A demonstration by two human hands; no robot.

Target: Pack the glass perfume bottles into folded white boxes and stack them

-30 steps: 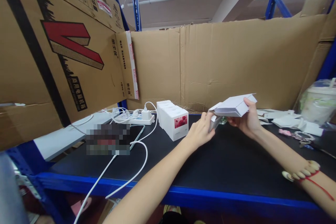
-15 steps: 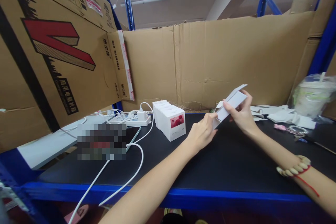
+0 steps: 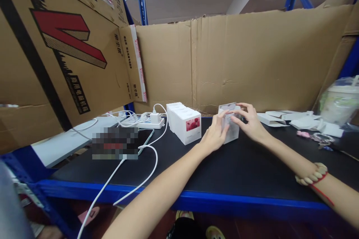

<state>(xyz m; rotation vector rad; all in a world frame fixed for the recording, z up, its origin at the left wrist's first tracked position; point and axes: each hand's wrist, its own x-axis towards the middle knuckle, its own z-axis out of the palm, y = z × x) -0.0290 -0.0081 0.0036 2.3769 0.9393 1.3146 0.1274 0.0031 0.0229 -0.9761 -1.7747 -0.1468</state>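
White box (image 3: 232, 131), upright, upper flap (image 3: 227, 106) raised at the back, appears to stand on the black tabletop (image 3: 241, 171), approx. ctr. and just R of the row of white boxes (image 3: 183, 121). L hand (image 3: 214, 134) has it by its L side, thumb on the front, other fingers partly hidden; grip narrow, holding the box. R hand (image 3: 251, 123) reaches in from the R, thumb & fingertips curved at the box's top edge, fingers spread; can't tell if that grip pinches the card or only touches it. R wrist wears a beaded bracelet (image 3: 312, 174) w/ red cord.

The row's boxes stand close together, front one showing a pic. of red flowers or berries. Farther L: white power strip (image 3: 157, 123) w/ plugs, white cable (image 3: 155, 160) looping toward the front edge, and a dark device, mostly pixelated. To the R: flat white card pieces (image 3: 303, 123) in a loose pile, pink-and-silver keychain (image 3: 319, 137) nearer the front, lidded cup (image 3: 338, 104) in clear plastic near the R end. Brown cardboard panel (image 3: 238, 59) behind; big printed carton (image 3: 92, 93) at upper L.
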